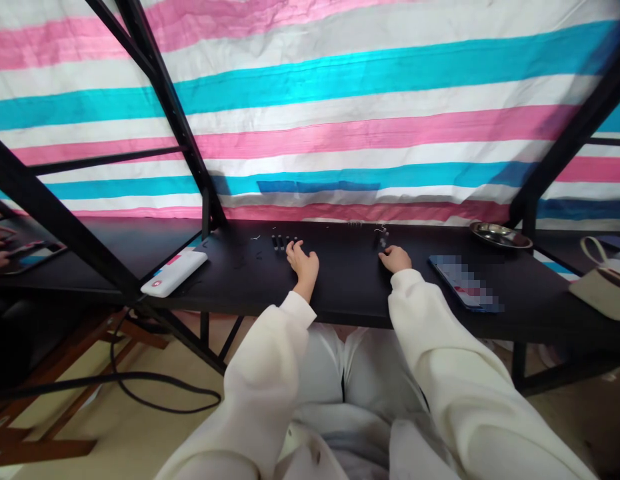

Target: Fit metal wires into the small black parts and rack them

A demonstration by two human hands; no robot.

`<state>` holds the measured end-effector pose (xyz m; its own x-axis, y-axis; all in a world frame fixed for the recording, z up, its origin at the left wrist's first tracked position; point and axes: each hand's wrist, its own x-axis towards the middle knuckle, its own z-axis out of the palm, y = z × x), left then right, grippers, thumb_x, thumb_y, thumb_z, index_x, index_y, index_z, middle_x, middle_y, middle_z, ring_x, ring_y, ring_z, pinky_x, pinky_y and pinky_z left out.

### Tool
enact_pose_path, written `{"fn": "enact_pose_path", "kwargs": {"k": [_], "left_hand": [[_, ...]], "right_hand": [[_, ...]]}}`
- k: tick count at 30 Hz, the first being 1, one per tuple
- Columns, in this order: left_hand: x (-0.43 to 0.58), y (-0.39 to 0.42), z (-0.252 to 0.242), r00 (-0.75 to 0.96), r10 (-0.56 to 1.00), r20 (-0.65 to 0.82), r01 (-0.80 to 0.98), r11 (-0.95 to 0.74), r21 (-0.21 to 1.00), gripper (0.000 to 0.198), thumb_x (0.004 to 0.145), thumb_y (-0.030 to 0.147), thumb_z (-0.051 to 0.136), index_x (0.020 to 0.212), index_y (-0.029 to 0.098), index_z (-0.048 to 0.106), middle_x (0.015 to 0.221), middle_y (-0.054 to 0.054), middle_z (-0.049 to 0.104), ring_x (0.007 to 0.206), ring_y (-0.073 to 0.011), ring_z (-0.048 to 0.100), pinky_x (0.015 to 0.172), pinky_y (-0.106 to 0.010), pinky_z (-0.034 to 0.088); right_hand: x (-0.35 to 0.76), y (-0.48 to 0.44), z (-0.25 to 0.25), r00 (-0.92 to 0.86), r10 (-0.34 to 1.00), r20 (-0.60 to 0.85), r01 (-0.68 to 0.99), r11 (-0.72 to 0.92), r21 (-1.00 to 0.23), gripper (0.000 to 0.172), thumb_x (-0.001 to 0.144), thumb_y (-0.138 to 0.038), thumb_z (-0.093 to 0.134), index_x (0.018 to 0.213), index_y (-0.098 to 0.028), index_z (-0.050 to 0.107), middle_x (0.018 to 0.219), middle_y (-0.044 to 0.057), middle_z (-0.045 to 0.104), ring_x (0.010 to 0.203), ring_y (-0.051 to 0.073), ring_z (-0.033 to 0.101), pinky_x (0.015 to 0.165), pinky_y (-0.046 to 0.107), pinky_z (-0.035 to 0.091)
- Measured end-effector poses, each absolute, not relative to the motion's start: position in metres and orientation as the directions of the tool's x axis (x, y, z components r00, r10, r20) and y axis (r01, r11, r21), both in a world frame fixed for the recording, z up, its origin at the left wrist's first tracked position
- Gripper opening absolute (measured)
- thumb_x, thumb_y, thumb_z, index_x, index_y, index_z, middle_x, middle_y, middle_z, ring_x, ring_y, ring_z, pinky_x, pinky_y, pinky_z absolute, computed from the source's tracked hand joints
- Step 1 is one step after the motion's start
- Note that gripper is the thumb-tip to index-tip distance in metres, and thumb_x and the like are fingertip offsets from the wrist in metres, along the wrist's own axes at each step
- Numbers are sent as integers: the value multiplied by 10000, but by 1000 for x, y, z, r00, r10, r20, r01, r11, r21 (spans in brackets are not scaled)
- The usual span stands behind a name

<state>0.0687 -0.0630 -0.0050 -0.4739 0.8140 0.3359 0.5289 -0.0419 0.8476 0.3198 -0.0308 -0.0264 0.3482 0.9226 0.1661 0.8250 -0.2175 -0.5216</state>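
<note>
My left hand (303, 263) rests over the black table with fingers spread and thumb out. Its fingertips are beside a row of several small dark stick-like pieces with lighter ends (279, 243); whether they touch the nearest one I cannot tell. Over to the right, my right hand (397, 259) has its fingers curled together at the tabletop. Just beyond those fingertips is a cluster of small dark and grey pieces (384, 237). Anything between the right fingers is too small or hidden to make out.
A white rectangular device (175, 273) lies left, a phone (463, 283) right. Behind the phone sits a shiny metal dish (501, 235); a beige pouch (603, 290) is far right. Black frame posts (175, 113) flank the table (350, 293). Another person's hands (0, 247) show far left.
</note>
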Motion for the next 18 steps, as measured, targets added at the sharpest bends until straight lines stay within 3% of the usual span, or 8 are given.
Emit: {"fn": "enact_pose_path", "kwargs": {"k": [7, 18], "left_hand": [[70, -56, -11, -436, 856, 278, 570, 23, 821, 493, 705, 148, 513, 1194, 183, 459, 1407, -130, 236, 1241, -319, 316, 995, -424, 289], [62, -41, -18, -398, 870, 292, 550, -29, 835, 535, 684, 155, 520, 1217, 162, 468, 1420, -137, 242, 1265, -332, 285, 1035, -437, 244]], "right_hand": [[315, -49, -23, 354, 921, 160, 781, -197, -593, 161, 727, -308, 553, 737, -205, 676, 846, 74, 681, 842, 210, 623, 731, 280, 460], [308, -58, -21, 330, 899, 287, 768, -79, -636, 181, 728, -297, 528, 715, -190, 674, 758, 66, 681, 764, 189, 623, 715, 254, 454]]}}
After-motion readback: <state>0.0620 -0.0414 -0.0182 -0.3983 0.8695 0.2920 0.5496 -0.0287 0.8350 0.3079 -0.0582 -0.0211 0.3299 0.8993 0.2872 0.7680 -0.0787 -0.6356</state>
